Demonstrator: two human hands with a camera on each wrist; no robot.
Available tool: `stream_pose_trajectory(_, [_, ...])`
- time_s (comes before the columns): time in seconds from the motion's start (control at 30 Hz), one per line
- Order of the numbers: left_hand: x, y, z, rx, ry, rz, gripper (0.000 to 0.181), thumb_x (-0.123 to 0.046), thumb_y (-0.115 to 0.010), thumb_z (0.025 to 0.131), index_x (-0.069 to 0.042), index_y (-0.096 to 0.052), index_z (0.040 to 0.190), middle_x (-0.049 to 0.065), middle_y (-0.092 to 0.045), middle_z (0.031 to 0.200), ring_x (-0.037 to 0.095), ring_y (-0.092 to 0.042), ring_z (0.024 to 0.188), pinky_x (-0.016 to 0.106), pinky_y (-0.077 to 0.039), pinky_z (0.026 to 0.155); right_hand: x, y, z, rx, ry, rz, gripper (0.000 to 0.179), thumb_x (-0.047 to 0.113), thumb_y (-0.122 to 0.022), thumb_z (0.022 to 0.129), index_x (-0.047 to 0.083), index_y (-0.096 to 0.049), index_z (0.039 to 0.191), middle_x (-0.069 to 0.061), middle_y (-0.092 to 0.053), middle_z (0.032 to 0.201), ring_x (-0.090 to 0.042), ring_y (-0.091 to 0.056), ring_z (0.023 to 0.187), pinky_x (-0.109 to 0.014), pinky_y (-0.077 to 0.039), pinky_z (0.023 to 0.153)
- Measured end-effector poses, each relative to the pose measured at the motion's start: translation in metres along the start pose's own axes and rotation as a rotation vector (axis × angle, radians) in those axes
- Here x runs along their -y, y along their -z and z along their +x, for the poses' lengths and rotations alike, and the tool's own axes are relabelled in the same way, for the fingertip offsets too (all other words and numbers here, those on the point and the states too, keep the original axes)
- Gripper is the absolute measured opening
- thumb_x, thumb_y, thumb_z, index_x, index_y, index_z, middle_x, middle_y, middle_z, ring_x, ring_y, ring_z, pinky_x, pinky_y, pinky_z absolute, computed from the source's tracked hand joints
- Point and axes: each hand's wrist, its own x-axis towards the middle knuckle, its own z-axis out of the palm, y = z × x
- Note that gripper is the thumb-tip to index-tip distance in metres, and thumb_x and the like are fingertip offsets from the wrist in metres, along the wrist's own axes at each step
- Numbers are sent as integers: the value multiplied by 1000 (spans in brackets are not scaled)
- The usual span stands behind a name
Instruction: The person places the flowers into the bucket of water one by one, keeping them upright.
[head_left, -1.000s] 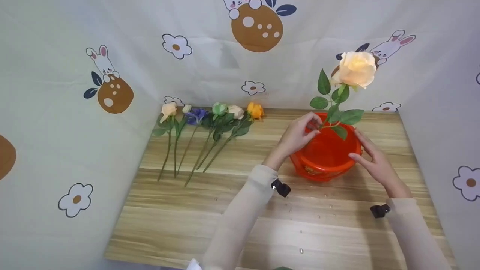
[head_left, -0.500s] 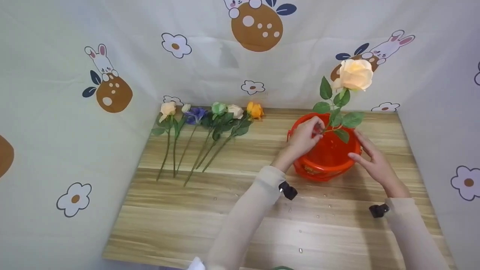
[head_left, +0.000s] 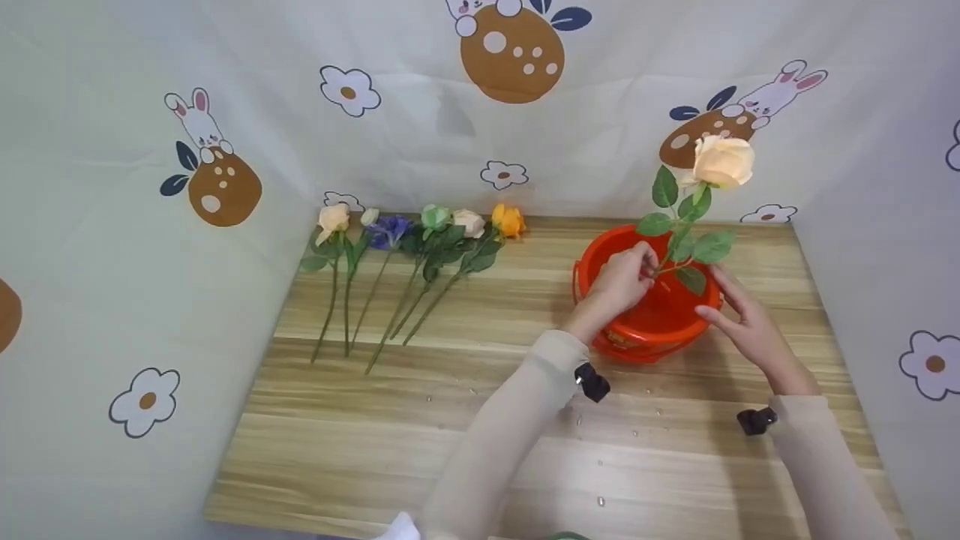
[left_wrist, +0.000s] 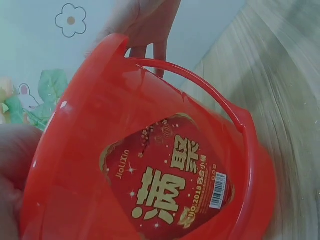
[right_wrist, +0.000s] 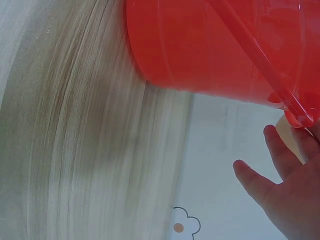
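My left hand [head_left: 622, 283] pinches the stem of a pale peach rose [head_left: 724, 161] inside the mouth of a red plastic bucket [head_left: 651, 346]. The bloom and green leaves rise above the far right rim, while the stem's lower end is hidden by the hand. On the bucket's right side, my right hand [head_left: 756, 330] rests against the rim with its fingers fairly straight. The right wrist view shows that hand [right_wrist: 295, 197] spread beside the handle joint. A printed label [left_wrist: 167, 175] faces the left wrist view, which shows only part of the left hand [left_wrist: 17, 172].
Several artificial flowers lie in a row at the back left of the wooden table [head_left: 360, 450], among them a purple flower [head_left: 388, 232] and an orange rose [head_left: 508, 220]. Small droplets [head_left: 601, 501] dot the front. A patterned cloth [head_left: 420, 135] hangs behind.
The left hand has moved right and further into the bucket, and the rose has come lower with it. My right hand has stayed at the rim.
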Motion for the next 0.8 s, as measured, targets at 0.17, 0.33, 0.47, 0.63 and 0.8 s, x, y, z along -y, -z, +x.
stream_pose_trajectory(0.17, [-1, -1, 3, 34, 63, -6, 22, -6, -67, 85, -19, -52, 95, -8, -59, 87, 3, -54, 80, 11, -44, 68, -15, -1, 1, -12, 2, -2, 68, 11, -66, 88, 24, -33, 146, -7, -25, 154, -2, -26, 137, -2, -25, 100])
stream_pose_trajectory(0.33, [-1, -3, 5, 73, 137, -33, 22, -3, -66, 85, -19, -52, 93, -6, -60, 86, 5, -54, 76, 13, -43, 65, -17, -3, 1, -13, 20, 21, 69, 10, -66, 88, 23, -33, 147, -9, -25, 154, 8, -24, 133, -1, -25, 100])
stream_pose_trajectory(0.47, [-1, -3, 5, 86, 167, -16, 22, -2, -64, 85, -19, -52, 92, -7, -60, 84, 5, -54, 74, 14, -43, 63, -8, -3, 0, -15, 36, 36, 69, 5, -65, 87, 15, -32, 147, -16, -26, 153, 5, -25, 135, -1, -25, 100])
stream_pose_trajectory(0.63, [-2, -4, 4, 97, 190, 8, 21, 0, -62, 85, -18, -53, 91, -9, -57, 79, 3, -56, 72, 14, -43, 62, 15, -1, -2, -14, 36, 49, 68, 4, -65, 87, 8, -33, 146, -22, -27, 151, -1, -28, 136, -2, -26, 100])
stream_pose_trajectory(0.8, [-3, -7, 6, 129, 239, 27, 17, -3, -60, 88, -19, -53, 90, -8, -59, 73, 4, -57, 69, 16, -45, 61, 22, -1, -3, -20, 20, 32, 68, 6, -66, 87, 8, -33, 146, -20, -29, 151, 3, -30, 132, -3, -28, 99])
